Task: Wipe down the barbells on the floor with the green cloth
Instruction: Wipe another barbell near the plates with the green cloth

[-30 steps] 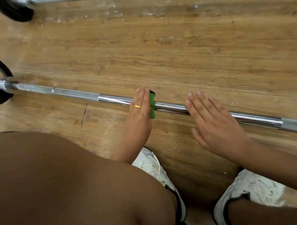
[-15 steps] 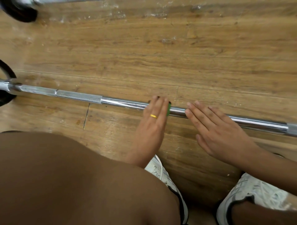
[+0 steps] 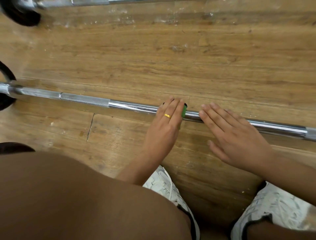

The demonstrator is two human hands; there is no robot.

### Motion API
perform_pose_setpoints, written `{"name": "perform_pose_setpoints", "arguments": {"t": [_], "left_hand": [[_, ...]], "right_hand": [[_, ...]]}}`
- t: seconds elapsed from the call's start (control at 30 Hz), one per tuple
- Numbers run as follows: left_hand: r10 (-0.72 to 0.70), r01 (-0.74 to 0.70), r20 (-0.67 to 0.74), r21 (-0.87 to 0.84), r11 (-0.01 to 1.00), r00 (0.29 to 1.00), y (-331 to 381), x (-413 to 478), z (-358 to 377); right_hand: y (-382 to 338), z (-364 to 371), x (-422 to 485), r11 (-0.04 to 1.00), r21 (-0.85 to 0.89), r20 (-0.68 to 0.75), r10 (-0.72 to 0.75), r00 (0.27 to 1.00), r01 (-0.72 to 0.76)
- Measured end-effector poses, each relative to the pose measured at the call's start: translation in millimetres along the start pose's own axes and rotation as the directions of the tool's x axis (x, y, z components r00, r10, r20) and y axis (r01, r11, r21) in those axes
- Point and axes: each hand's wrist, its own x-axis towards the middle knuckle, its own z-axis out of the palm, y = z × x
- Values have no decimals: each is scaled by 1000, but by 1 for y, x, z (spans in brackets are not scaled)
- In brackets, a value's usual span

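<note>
Our left hand [image 3: 164,126], straight fingers [image 3: 172,108] pressing the green cloth [image 3: 184,111], has slid right along the barbell [image 3: 133,106] toward our flat right hand [image 3: 234,135]; wiping advances.

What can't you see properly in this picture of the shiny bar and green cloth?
Head view only:
Green cloth: mostly hidden under the left hand; only an edge shows.
Long chrome steel barbell: both ends cut off by the picture's sides; a stretch hidden under the right hand.
Black round weight plate: cut by the left edge.
Second silver bar: mostly beyond the top edge, blurred.
</note>
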Motion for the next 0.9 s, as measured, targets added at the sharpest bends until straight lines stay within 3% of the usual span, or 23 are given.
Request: {"name": "perform_pose_setpoints", "arguments": {"t": [0.07, 0.17, 0.37, 0.53, 0.73, 0.9], "left_hand": [[-56, 56, -18, -11, 998, 998, -18, 2, -4], [-261, 260, -86, -29, 965, 961, -30, 1, -8], [-8, 8, 2, 26, 1000, 1000, -23, 27, -1], [-197, 196, -33, -14, 980, 980, -35, 38, -9], [-54, 53, 16, 78, 996, 998, -38, 63, -5], [-178, 181, -80, 33, 983, 981, -56, 76, -4]], "right_hand": [[4, -3, 4, 1000, 8, 20, 4, 1000, -4], [11, -6, 9, 1000, 16, 44, 16, 999, -17], [22, -10, 24, 997, 56, 55, 55, 997, -59], [36, -13, 36, 994, 89, 68, 52, 996, -57], [50, -15, 49, 992, 106, 50, 62, 997, -67], [61, -16, 59, 992, 103, 60, 73, 996, -79]]}}
